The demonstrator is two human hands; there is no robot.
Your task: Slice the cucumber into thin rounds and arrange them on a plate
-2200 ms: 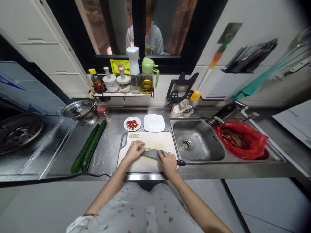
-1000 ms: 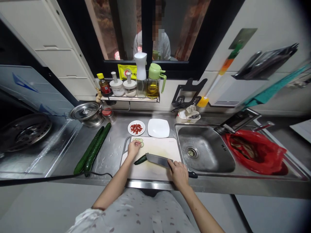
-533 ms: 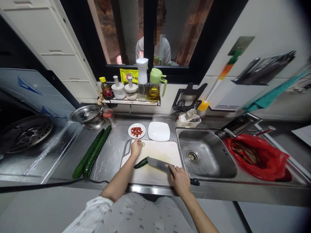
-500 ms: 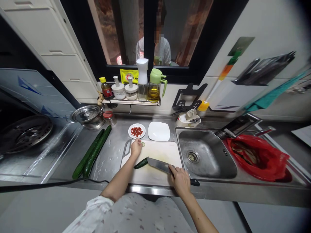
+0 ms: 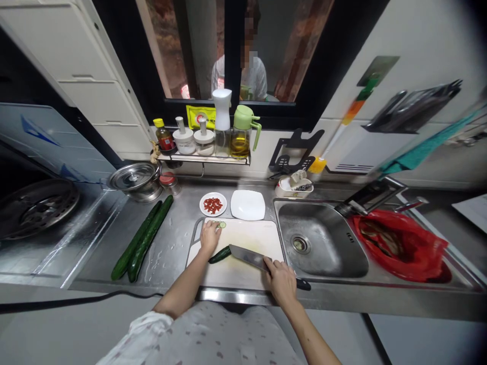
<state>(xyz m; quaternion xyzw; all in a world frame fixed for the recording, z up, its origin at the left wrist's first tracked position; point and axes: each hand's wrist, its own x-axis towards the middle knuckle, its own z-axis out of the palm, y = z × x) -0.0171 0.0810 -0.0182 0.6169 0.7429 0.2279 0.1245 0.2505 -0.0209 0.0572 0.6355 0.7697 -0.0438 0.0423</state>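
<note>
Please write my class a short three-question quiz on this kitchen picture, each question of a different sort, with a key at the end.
1. Short answer: What is the person's right hand holding?

2. True or false: In the picture, the small round plate with chopped red pieces on it is to the left of the square white plate.

3. Fill the gap: ____ long cucumbers lie on the metal counter, left of the cutting board.

Key
1. A knife
2. True
3. Two
</note>
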